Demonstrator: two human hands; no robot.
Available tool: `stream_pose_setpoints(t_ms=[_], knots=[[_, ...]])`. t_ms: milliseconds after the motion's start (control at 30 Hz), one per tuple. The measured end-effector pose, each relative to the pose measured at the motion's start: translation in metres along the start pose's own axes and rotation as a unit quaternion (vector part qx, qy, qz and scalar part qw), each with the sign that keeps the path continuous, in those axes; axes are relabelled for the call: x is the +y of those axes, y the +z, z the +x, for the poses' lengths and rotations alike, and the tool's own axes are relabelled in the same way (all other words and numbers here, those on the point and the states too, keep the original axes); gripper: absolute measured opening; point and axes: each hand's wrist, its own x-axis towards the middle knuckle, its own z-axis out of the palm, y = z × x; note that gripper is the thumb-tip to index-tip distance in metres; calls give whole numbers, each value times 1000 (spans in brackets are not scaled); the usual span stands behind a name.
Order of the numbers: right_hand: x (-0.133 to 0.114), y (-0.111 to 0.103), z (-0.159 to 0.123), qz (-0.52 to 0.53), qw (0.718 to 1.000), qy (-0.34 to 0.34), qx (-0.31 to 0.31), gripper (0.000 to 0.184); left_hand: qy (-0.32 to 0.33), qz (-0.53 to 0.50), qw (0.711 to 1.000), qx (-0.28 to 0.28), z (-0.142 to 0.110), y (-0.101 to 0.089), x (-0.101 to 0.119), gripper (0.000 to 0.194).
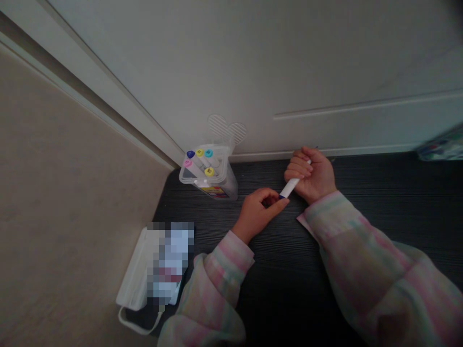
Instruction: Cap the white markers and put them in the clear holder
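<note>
My right hand (310,174) is curled in a fist around a white marker (291,186) with a dark blue band near its lower end. My left hand (259,210) pinches that lower end, where the cap sits, with thumb and fingers closed. Both hands hover just over the dark striped desk (379,217), close to the wall. A clear plastic marker case (209,173) stands to the left of my hands, holding several markers with blue, yellow, cyan and pink caps.
A white face mask (134,284) lies at the desk's left front corner with a blurred card on it. A white wall panel (289,72) backs the desk. A patterned object (443,147) shows at the far right edge.
</note>
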Motion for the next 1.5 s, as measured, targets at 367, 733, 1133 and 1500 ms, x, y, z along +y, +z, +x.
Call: stream_pose_setpoints(t_ms=[367, 733, 1133, 1500], knots=[[0, -2, 1, -7, 1000, -2, -7, 39, -13, 11, 1000, 1, 1, 0, -2, 19], [0, 0, 0, -7, 1000, -3, -7, 39, -8, 8, 1000, -3, 1, 0, -4, 19], [0, -1, 0, -8, 1000, -4, -5, 39, -22, 13, 1000, -4, 1, 0, -2, 21], [1, 0, 0, -8, 1000, -5, -1, 41, -21, 12, 1000, -6, 1, 0, -1, 21]])
